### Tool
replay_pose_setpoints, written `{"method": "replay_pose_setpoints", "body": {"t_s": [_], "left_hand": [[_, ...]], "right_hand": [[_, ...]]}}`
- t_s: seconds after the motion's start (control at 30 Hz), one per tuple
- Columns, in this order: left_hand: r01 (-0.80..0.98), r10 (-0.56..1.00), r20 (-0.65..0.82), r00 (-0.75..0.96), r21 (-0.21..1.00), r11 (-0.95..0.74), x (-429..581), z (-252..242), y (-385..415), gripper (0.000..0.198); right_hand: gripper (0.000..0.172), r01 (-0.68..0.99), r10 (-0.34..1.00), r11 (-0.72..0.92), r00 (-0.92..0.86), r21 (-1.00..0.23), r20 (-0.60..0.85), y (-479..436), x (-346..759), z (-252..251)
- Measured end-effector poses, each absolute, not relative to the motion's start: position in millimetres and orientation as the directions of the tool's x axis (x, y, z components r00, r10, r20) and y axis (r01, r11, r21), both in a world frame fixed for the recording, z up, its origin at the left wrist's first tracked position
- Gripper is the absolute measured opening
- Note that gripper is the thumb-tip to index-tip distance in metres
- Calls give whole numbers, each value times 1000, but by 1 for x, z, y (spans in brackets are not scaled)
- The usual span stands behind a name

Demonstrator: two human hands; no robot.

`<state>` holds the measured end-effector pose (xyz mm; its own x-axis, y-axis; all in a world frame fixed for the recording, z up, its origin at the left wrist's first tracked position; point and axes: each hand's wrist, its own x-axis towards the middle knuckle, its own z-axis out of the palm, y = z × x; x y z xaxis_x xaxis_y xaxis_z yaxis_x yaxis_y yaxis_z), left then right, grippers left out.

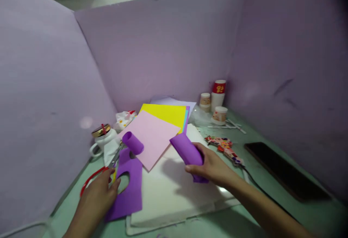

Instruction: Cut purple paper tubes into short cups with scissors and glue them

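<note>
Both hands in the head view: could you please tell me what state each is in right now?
Left hand: at the red-handled scissors; whether it grips them cannot be told.
Right hand: closed around the larger purple roll.

No text can be read clearly; the red cup (219, 87) bears a blurred gold character-like mark (220, 88).

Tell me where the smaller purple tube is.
The smaller purple tube is left of centre in the head view, by the left side of the pink sheet, just beyond the cut purple sheet.
</note>
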<state>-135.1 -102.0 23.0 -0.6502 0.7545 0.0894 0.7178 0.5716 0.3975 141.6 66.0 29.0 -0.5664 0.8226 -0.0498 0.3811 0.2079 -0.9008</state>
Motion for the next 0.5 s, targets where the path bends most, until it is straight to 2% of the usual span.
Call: {"method": "replay_pose_setpoints", "body": {"t_s": [0.27, 0.5], "left_hand": [[735, 758, 12, -652, 255, 628, -152, 15, -121, 35], [705, 710, -1, -704, 118, 699, -193, -12, -106, 35]], "right_hand": [[74, 369, 858, 63, -494, -927, -138, 67, 140, 29], [71, 393, 834, 88, -531, -915, -148, 65, 139, 28]]}}
